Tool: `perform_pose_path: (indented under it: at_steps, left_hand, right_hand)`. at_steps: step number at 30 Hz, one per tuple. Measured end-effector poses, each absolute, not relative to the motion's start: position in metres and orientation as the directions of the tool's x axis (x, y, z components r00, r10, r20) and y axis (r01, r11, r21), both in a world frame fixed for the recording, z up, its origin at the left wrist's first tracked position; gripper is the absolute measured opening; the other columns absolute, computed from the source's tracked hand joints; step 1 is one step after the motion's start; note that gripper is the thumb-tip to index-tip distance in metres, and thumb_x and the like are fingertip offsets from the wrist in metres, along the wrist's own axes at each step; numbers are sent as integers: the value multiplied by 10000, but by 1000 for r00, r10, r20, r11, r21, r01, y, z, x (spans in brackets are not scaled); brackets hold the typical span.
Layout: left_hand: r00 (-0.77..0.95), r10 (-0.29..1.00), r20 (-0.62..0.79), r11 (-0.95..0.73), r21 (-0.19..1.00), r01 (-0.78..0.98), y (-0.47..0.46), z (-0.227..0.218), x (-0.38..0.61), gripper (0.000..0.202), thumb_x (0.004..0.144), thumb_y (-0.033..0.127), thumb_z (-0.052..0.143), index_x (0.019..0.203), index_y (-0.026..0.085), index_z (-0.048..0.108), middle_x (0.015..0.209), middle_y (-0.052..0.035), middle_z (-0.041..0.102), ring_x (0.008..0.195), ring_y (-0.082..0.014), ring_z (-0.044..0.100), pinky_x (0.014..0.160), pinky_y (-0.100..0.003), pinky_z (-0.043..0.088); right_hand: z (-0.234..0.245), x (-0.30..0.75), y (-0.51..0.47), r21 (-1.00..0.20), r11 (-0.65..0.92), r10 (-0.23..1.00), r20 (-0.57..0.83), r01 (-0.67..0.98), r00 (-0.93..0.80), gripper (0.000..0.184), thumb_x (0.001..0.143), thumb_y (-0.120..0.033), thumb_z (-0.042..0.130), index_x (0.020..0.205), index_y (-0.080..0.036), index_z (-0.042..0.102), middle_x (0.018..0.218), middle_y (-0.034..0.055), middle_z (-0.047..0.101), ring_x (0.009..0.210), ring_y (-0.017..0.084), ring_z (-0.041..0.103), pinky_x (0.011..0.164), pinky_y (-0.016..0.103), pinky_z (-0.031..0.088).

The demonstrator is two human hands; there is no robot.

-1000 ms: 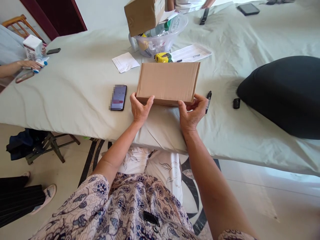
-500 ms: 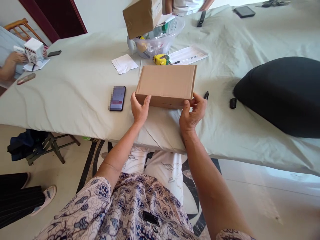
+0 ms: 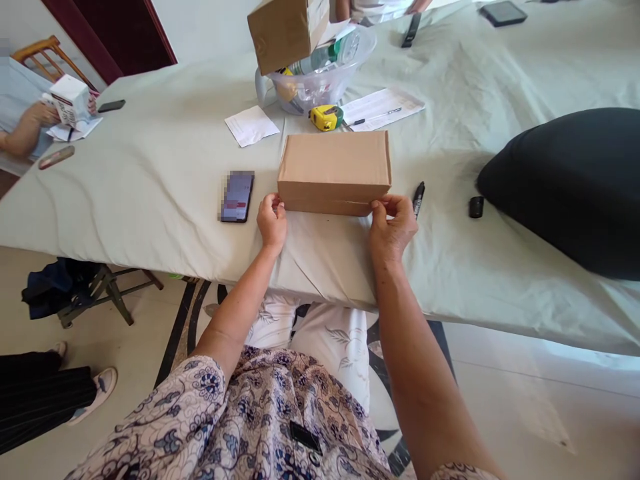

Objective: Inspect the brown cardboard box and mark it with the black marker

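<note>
The box has been tipped since a second ago, so that more of its front side is shown; it is placed near the table's front edge. Its lower right corner is pinched narrowly between thumb and fingers by the right hand. The left hand, moved lower, is curled at the lower left corner; whether it grips cannot be told. Toward the far edge, a bottle is held in a clear basin, topped by a carton.

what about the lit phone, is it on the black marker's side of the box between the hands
No, the phone lies left of the cardboard box, the black marker right of it.
</note>
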State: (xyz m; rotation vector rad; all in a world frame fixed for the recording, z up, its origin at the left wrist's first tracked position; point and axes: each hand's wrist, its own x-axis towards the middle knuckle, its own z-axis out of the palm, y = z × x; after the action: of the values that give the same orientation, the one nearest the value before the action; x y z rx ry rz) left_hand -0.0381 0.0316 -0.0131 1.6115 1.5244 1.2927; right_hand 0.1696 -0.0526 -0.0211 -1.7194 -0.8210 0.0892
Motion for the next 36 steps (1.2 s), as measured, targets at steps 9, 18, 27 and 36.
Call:
perform_pose_path:
  at_steps: [9,18,27,36]
  left_hand:
    - [-62,958,279,-204,819,536,29,-13,-37,169,928,108,640,1074,188,610,1120,-127,720,1149,-286,687,1122,-498,534]
    - [-73,889,453,-384,821,422,18,-22,-26,777,892,506,771,1474,186,368,1511,-221,525,1468,-316,529,1253,-484,449]
    - [-60,888,457,-377,795,476,11,-22,-10,1311,686,632,919,1612,158,121,1629,-300,396,1597,-402,374,1330,-564,324]
    - [-83,902,425,-391,881,266,16,-23,-20,896,950,629,639,1624,240,195,1714,-207,337,1589,-291,410,1186,-420,526]
  right_hand:
    - [-15,170,-59,-753,-381,662,184,537,727,93,810,-271,623,894,-235,609,934,75,741,834,261,668,910,479,521]
    - [-30,165,-53,-788,-60,568,478,612,670,403,798,-488,704,1050,-250,499,1008,50,557,919,240,583,826,448,555]
    - [-40,156,-49,-730,-46,530,560,681,636,801,685,-674,847,1211,-232,436,1111,84,503,1018,272,519,941,525,510]
    - [-27,162,-57,-722,100,529,621,685,578,383,946,-565,598,1126,-228,597,909,38,587,822,209,568,817,422,545]
